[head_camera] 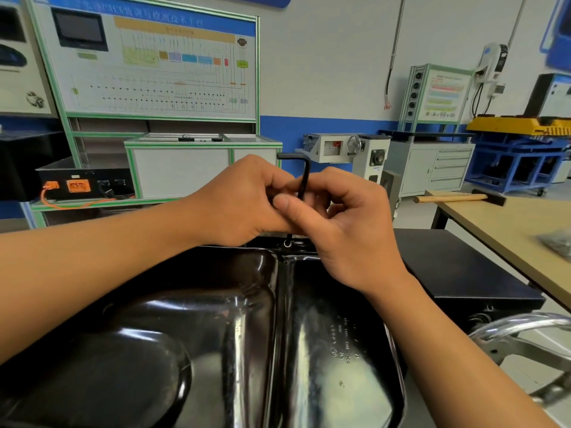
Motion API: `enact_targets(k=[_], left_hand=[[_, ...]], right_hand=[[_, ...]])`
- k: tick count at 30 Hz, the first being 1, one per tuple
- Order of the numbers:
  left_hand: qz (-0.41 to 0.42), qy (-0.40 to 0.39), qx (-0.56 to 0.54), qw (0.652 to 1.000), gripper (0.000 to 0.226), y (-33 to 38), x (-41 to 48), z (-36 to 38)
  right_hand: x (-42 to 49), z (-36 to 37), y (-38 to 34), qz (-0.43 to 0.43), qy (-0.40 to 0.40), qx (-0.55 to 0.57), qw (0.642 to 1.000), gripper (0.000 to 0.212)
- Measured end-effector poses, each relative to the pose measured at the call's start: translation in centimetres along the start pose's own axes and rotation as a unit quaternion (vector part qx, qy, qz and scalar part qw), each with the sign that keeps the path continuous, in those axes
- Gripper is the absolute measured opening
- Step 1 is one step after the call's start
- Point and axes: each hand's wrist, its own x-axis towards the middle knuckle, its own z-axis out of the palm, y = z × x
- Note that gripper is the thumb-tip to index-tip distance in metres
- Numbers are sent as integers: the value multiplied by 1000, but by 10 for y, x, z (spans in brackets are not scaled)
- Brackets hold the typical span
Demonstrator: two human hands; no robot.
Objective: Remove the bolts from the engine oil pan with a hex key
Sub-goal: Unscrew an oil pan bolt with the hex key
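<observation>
Fingers (278, 185) of the left hand (244, 202) and right hand (352, 233) are pinching the hex key (306, 177), standing in a bolt (288, 244) at 12 o'clock on the oil pan (247, 319).

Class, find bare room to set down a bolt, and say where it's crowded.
Free: wooden table between hammer and grey pile; black stand top beside the oil pan. Crowded: left hand and right hand gripping the hex key.

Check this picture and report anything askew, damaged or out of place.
Nothing serious. The hex key stands upright in a bolt at the far rim of the oil pan, held between the left hand and right hand. Its surface shows small scuffs. Behind, loose wires dangle from a conduit.
</observation>
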Motion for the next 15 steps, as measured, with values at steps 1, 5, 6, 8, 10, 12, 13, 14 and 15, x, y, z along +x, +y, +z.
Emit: enact_targets(k=[1, 5, 6, 8, 10, 12, 13, 14, 15], left_hand=[[3, 7, 5, 1000, 20, -1, 0, 1], [15, -25, -2, 1000, 19, 1, -2, -1], [14, -52, 0, 999, 23, 2, -4, -3], [0, -86, 28, 996, 19, 1, -5, -6], [-17, -95, 76, 992, 4, -1, -4, -7], [-39, -111, 112, 987, 10, -3, -1, -7], [-50, -121, 117, 984, 11, -3, 0, -7], [-57, -130, 124, 982, 12, -3, 1, -7], [-61, -139, 126, 980, 11, -2, 1, -8]], right_hand=[[0, 0, 0, -3, 13, -4, 1000, 15], [1, 1, -4, -26, -10, -21, 999, 33], [1, 1, -6, -31, -25, -25, 999, 39], [1, 1, -9, -36, -46, -37, 998, 40], [0, 1, -10, -39, -62, -46, 996, 31], [-1, 2, -11, -43, -75, -53, 995, 24], [-1, 2, -12, -45, -81, -60, 994, 23], [-1, 2, -12, -47, -89, -68, 993, 22], [-1, 3, -12, -49, -96, -76, 991, 20]])
